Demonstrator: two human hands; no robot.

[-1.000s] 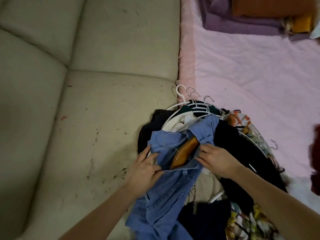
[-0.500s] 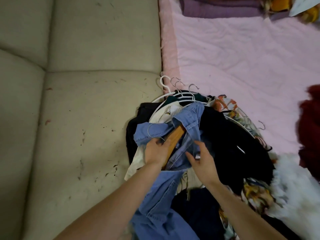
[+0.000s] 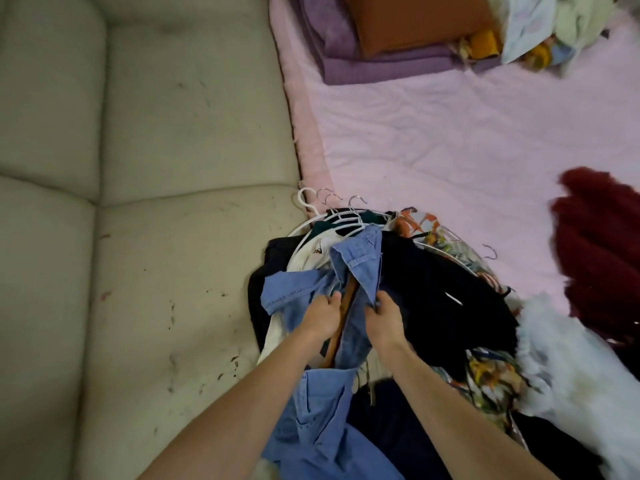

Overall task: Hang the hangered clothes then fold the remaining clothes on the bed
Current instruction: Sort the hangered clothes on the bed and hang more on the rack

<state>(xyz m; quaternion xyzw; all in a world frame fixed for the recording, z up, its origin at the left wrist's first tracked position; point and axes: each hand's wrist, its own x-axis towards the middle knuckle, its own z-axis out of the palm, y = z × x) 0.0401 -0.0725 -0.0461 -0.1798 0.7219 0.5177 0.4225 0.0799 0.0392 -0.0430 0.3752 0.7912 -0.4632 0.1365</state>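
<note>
Head view, the only one I've got. I'm on the hanging stage: working the denim shirt (image 3: 358, 268) that lies on top of the clothes pile (image 3: 446, 306), near centre, at the edge of the pink bedsheet (image 3: 450, 140).

My left hand (image 3: 320, 315) has its fingers curled on the wooden hanger (image 3: 343, 313), which sits inside the shirt's open front w/ most of its length hidden under fabric. My right hand (image 3: 384, 317) pinches the shirt's right front edge just below the collar.

Both forearms reach in from the near edge, roughly parallel, hands just beside each other w/ the hanger between them.

Next move, I reckon: seat the shirt's shoulders over the hanger, then lift it clear w/o snagging the white hangers (image 3: 332, 216) just beyond, far side of the pile.

Can't see any rail to hang it on.

Loose stuff for folding later: dark red garment (image 3: 599, 244) far right, white fluffy piece (image 3: 568, 368) near right.
</note>
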